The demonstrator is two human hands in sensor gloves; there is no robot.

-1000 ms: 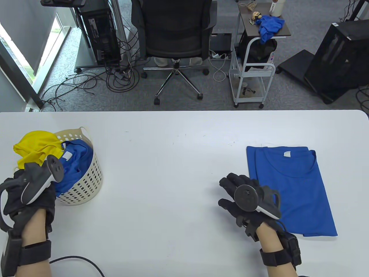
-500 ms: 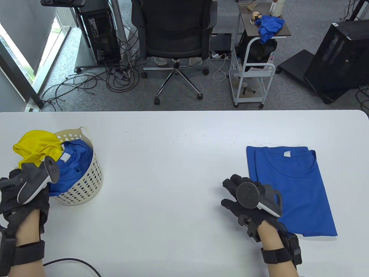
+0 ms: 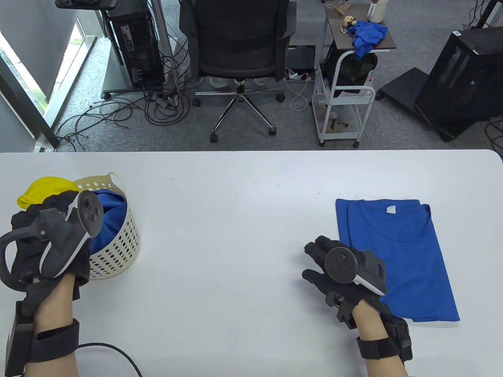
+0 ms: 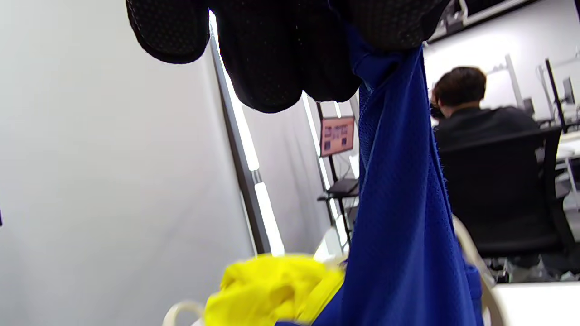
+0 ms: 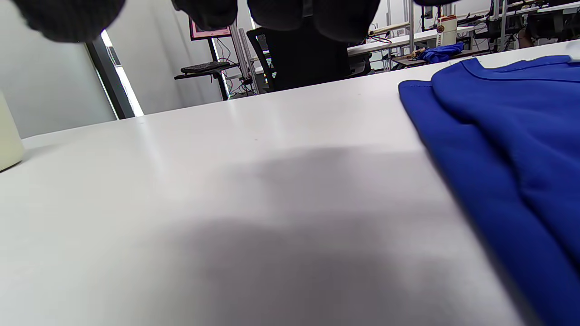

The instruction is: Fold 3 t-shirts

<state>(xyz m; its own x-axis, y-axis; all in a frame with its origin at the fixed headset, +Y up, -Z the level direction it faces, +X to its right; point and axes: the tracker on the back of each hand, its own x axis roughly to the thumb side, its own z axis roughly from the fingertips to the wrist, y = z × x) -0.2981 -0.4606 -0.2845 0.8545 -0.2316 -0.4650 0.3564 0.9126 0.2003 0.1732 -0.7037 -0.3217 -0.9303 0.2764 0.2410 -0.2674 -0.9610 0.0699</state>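
Note:
A cream perforated basket (image 3: 118, 243) stands at the table's left edge with a crumpled blue t-shirt (image 3: 112, 210) and a yellow t-shirt (image 3: 41, 188) in it. My left hand (image 3: 47, 231) is over the basket and grips the blue t-shirt (image 4: 398, 217), which hangs taut from my fingers (image 4: 281, 50) above the yellow t-shirt (image 4: 267, 285). A folded blue t-shirt (image 3: 401, 255) lies flat at the right. My right hand (image 3: 326, 267) rests open on the table just left of that folded t-shirt (image 5: 507, 149), its fingers (image 5: 317, 13) loose and holding nothing.
The white table (image 3: 235, 220) runs wide between the basket and the folded t-shirt. A black cable (image 3: 114, 353) trails from my left wrist along the front edge. Beyond the far edge stand an office chair (image 3: 239, 47) and a small cart (image 3: 346, 90).
My left hand has moved forward and up over the basket and taken hold of the blue t-shirt, now covering much of the yellow one. My right hand has barely shifted.

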